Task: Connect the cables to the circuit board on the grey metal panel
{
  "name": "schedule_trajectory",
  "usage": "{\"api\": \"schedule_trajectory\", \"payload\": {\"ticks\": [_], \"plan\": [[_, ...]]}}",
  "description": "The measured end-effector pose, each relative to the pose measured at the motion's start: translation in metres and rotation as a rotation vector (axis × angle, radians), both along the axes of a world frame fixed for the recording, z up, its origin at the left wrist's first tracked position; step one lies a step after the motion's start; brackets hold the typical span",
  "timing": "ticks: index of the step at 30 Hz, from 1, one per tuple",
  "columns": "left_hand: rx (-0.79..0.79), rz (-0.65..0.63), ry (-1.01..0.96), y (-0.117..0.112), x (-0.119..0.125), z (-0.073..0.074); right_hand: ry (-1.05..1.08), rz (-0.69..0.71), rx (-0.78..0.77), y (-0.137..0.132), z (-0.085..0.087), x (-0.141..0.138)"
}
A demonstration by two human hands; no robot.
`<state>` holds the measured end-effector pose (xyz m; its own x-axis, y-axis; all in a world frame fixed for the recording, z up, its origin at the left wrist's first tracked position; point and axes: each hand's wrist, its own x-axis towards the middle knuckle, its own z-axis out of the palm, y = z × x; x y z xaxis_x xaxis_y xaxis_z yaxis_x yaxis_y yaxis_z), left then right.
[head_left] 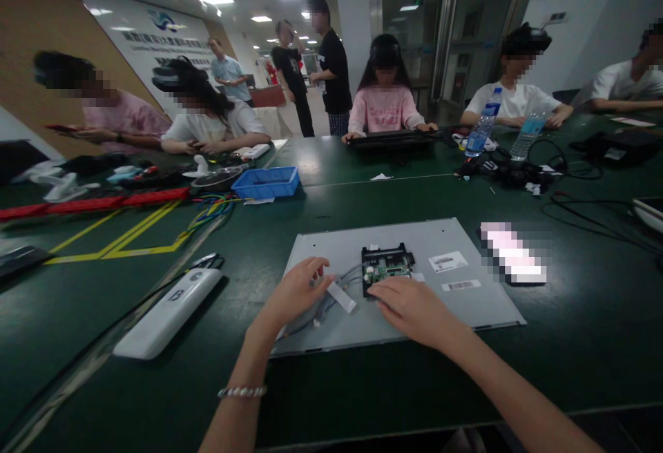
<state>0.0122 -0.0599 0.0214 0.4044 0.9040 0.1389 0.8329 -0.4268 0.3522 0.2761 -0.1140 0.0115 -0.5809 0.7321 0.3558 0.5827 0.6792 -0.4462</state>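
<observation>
A flat light-grey metal panel (409, 325) with paper labels lies on the table in front of me. On its middle sits a black plastic bracket (388, 253) holding a green circuit board (388, 271). Grey cables with a white tag (342, 297) run from the board towards the lower left. Above these cables my left hand (303, 287) hovers, its fingers curved and apart. My right hand (411, 304) rests with its fingers stretched out at the near edge of the bracket; what lies under the fingertips is hidden.
A white power bank (168, 315) lies to the left and a phone (512, 253) to the right. Farther off are a blue tray (266, 182), coloured wires (207, 215) and two water bottles (484, 121). People with headsets sit around the green table (331, 208).
</observation>
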Motion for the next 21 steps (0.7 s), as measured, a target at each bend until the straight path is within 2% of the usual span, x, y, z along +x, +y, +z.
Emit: {"api": "schedule_trajectory", "payload": {"ticks": [3,7,11,15,21], "plan": [[-0.056,-0.02,0.021,0.0,0.0,0.001,0.037,-0.213,-0.073,0.015,-0.003,0.029],[-0.089,-0.073,0.002,0.001,-0.001,0.002,0.09,-0.428,-0.223,0.037,-0.02,0.07],[-0.053,-0.065,-0.045,0.005,-0.005,-0.002,0.143,-0.404,-0.36,0.044,-0.033,0.083],[0.056,-0.015,-0.006,0.01,-0.012,-0.008,0.131,-0.324,-0.351,0.04,-0.03,0.074],[0.176,0.082,0.161,0.013,-0.018,-0.011,0.118,-0.343,-0.327,0.039,-0.029,0.068]]}}
